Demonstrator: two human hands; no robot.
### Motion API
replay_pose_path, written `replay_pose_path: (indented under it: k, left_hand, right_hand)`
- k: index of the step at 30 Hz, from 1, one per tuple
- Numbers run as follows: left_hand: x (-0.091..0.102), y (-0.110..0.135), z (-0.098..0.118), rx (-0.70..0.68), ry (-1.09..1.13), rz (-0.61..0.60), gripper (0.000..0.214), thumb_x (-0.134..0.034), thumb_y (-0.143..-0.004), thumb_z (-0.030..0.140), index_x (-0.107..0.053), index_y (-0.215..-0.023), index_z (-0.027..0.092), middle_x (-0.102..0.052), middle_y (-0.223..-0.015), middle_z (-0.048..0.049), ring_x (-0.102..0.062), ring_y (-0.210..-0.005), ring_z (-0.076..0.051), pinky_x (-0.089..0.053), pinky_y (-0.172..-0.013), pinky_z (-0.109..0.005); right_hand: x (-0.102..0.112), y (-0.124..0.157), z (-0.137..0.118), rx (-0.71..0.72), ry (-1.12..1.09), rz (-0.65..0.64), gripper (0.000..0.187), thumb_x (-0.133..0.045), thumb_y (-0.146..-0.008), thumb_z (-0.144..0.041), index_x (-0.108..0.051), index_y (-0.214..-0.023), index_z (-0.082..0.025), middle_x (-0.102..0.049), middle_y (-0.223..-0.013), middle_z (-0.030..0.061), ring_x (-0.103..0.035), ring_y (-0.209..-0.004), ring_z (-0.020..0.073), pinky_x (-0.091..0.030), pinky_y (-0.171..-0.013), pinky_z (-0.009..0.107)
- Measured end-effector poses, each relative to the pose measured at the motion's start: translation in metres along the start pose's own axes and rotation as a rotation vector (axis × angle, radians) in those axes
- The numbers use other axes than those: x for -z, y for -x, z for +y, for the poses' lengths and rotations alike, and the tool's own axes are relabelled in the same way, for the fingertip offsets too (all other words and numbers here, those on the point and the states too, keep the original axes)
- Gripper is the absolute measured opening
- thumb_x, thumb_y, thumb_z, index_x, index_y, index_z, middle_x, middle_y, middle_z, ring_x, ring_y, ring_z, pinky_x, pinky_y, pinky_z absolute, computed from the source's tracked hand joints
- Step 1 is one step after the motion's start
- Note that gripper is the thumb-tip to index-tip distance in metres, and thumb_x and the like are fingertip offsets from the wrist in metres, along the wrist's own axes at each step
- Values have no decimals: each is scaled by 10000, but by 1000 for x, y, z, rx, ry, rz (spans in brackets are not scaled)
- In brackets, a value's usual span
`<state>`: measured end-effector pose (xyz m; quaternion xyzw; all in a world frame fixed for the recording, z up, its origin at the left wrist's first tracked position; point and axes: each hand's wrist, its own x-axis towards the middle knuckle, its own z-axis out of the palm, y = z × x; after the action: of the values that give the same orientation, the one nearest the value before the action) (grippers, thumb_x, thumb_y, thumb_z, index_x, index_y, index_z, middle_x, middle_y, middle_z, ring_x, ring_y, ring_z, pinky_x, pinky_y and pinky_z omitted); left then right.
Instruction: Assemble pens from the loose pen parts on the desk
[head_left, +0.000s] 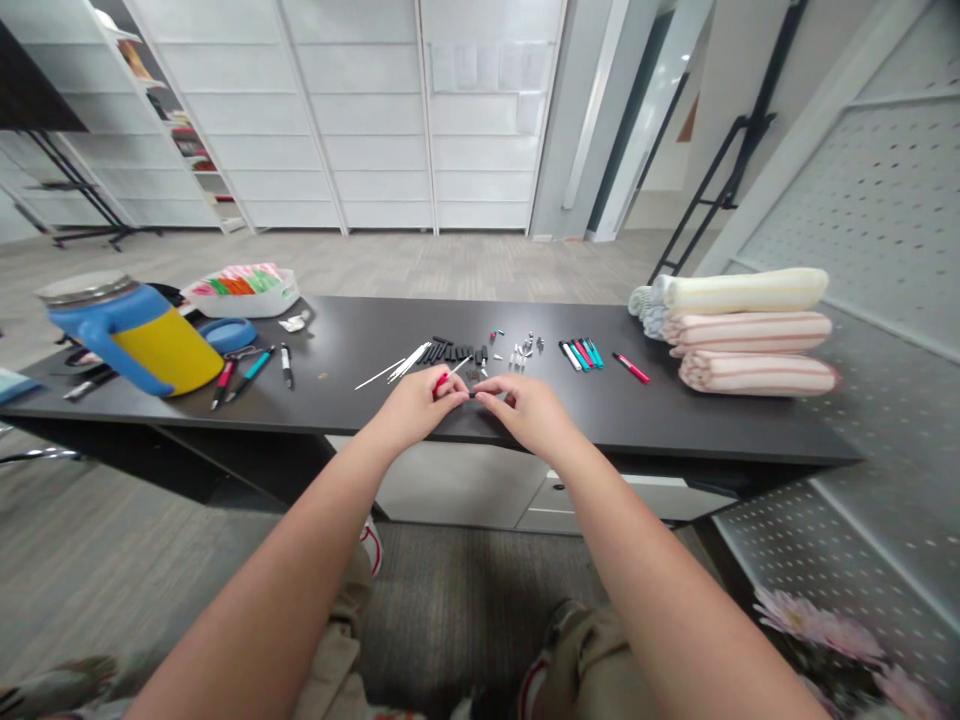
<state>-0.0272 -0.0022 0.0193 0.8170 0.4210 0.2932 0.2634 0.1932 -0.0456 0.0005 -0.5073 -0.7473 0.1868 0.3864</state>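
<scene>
My left hand [412, 408] holds a red marker part [441, 383] between its fingers, at the front edge of the black tabletop [637, 420]. My right hand [525, 412] pinches a small black piece [474, 395], and the fingertips of both hands nearly meet around it. Just beyond my hands lie several black marker parts [446, 352], white sticks [409, 362] and small metal and white pieces [521, 352]. To the right are several assembled markers with teal and black bodies [581, 353] and a red marker [631, 367].
At the table's left stand a blue and yellow insulated mug [142, 338] and a white tray of colored items [240, 292], with several more markers [251, 368] in front. Folded striped towels [750, 335] are stacked at the right. Perforated panels [877, 200] rise beyond them.
</scene>
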Motion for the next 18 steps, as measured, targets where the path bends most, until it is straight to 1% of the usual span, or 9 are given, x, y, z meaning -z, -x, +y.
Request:
replay_pose_path:
  k: [2, 5, 8, 10, 11, 15, 18]
  left_hand:
    - [-2, -2, 3, -11, 29, 2, 155, -680, -884, 354, -651, -817, 218, -711, -814, 10, -620, -792, -192, -473, -770, -326]
    - [-2, -4, 1, 5, 80, 10, 161, -695, -869, 346, -628, -796, 220, -758, -880, -4, -654, -826, -200, -490, -796, -341]
    - [1, -3, -5, 16, 194, 24, 260, -709, -858, 333, -514, -727, 222, -789, -968, -6, -682, -857, -187, -504, -832, -341]
    - [1, -2, -10, 22, 271, 32, 317, -722, -850, 328, -453, -718, 223, -799, -1024, -15, -699, -875, -179, -518, -856, -341]
    - [1, -2, -13, 27, 299, 37, 317, -729, -846, 329, -455, -728, 224, -801, -1045, -24, -706, -882, -180, -526, -868, -344]
    - [1, -3, -23, 36, 386, 49, 247, -748, -851, 349, -545, -813, 214, -800, -1079, -64, -730, -905, -190, -546, -912, -362]
    - [0, -4, -26, 34, 442, 44, 240, -758, -854, 350, -565, -844, 207, -797, -1083, -75, -735, -915, -191, -552, -921, -364]
  right_hand:
    - [1, 0, 1, -26, -25, -10, 183, -690, -1003, -329, -834, -1077, -245, -828, -1019, 32, -678, -737, 178, -503, -762, 305]
    - [2, 0, 3, -73, -57, -26, 194, -721, -978, -364, -843, -1079, -252, -824, -922, 23, -678, -715, 180, -495, -729, 298]
    - [1, 0, 4, -121, -71, -33, 218, -755, -947, -387, -843, -1083, -242, -804, -828, 21, -664, -677, 177, -486, -699, 294]
    - [0, 0, 4, -140, -73, -29, 220, -772, -928, -390, -840, -1071, -238, -800, -820, 19, -656, -665, 172, -482, -686, 292]
    - [0, -1, 4, -147, -73, -26, 216, -776, -922, -391, -837, -1063, -239, -800, -825, 19, -654, -663, 170, -481, -681, 292]
    - [0, -1, 3, -185, -95, -17, 218, -771, -918, -397, -823, -1060, -239, -807, -859, 23, -652, -651, 167, -478, -662, 294]
    - [0, -1, 3, -196, -106, -13, 216, -773, -913, -394, -816, -1061, -243, -812, -890, 22, -651, -647, 164, -476, -652, 294]
